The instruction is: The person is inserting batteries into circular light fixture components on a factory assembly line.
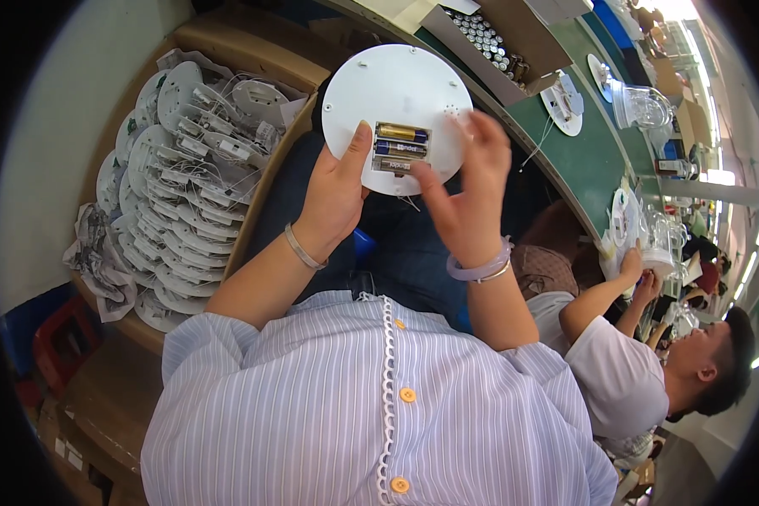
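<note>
A round white plastic disc faces me, held up in front of my lap. Three cylindrical batteries lie side by side in its rectangular battery compartment near the lower edge. My left hand grips the disc's lower left edge, thumb on the face beside the compartment and fingers behind. My right hand, slightly blurred, is at the disc's right side; its thumb touches the lowest battery's end and its fingers are raised by the rim. Whether those fingers touch the rim I cannot tell. Thin wires hang below the disc.
On my left, a cardboard box holds stacked white discs with wires. A carton of batteries stands on the green workbench, near another disc and a clear jar-like part. A co-worker sits at right, handling parts.
</note>
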The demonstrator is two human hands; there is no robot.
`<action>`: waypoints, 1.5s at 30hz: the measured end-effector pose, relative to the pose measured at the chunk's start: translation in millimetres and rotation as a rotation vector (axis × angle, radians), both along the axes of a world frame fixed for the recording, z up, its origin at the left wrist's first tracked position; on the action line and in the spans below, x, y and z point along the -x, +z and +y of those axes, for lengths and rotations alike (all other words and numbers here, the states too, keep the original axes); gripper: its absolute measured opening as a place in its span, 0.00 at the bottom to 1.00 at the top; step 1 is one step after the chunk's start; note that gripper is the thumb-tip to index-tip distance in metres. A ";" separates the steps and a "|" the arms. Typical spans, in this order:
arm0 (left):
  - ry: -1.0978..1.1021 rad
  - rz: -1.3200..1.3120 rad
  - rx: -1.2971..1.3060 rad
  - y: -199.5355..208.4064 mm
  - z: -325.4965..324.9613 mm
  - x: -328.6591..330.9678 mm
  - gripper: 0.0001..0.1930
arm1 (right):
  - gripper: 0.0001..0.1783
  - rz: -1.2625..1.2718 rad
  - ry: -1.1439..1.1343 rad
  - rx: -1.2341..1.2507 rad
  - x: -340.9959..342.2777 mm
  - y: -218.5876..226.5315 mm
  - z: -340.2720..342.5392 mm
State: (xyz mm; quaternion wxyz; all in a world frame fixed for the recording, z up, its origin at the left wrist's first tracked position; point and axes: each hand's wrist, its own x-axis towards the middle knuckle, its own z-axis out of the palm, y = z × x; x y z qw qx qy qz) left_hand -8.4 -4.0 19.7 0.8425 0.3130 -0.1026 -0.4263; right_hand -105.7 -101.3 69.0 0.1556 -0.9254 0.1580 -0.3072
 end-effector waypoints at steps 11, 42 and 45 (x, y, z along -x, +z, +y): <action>0.063 -0.056 -0.016 -8.4 -1.2 2.1 0.19 | 0.30 0.048 -0.015 -1.221 -1.7 -14.3 -11.9; 0.301 -0.418 0.487 47.9 75.7 -34.3 0.22 | 0.17 0.245 0.633 -0.981 45.7 1.0 13.0; 0.139 -0.138 0.598 55.0 92.3 -39.6 0.24 | 0.15 0.233 0.648 -1.317 42.5 -0.1 14.1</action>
